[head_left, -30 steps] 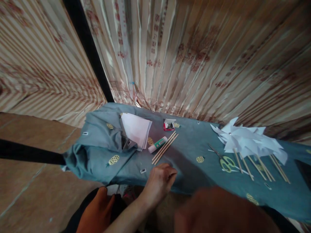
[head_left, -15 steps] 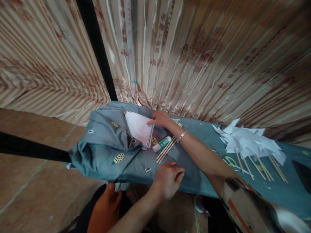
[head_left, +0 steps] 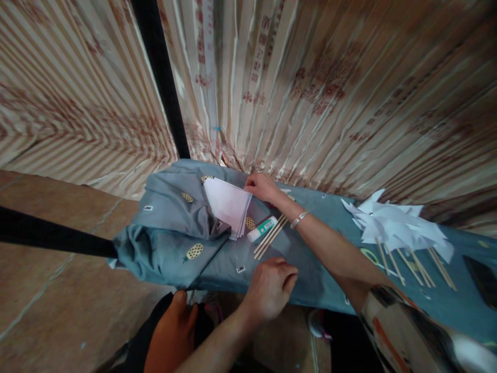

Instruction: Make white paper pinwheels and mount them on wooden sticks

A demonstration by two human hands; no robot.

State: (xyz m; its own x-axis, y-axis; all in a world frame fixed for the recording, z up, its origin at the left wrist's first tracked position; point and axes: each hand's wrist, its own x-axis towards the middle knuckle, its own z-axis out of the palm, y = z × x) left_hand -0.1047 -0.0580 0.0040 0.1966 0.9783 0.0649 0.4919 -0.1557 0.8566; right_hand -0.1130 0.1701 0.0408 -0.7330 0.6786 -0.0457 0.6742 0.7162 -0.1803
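Observation:
My right hand, with a silver bracelet at its wrist, pinches the upper right corner of a stack of white paper sheets. The sheets are slightly fanned along their right side and lie on a grey-blue pineapple-print cloth. Lower down, my left hand is curled closed by the cloth's front edge, and nothing shows in its fingers. Between the two hands are a green and white glue stick and several thin wooden sticks side by side.
Several white paper pinwheels on wooden sticks lie to the right. Under them sit green-handled scissors. A dark phone-like object rests at the far right. Black poles and a striped curtain stand around the table.
My right hand has drawn back slightly, from lying over the stack's edge to pinching at its corner. My left hand stays curled in nearly the same place. The view has shifted slightly.

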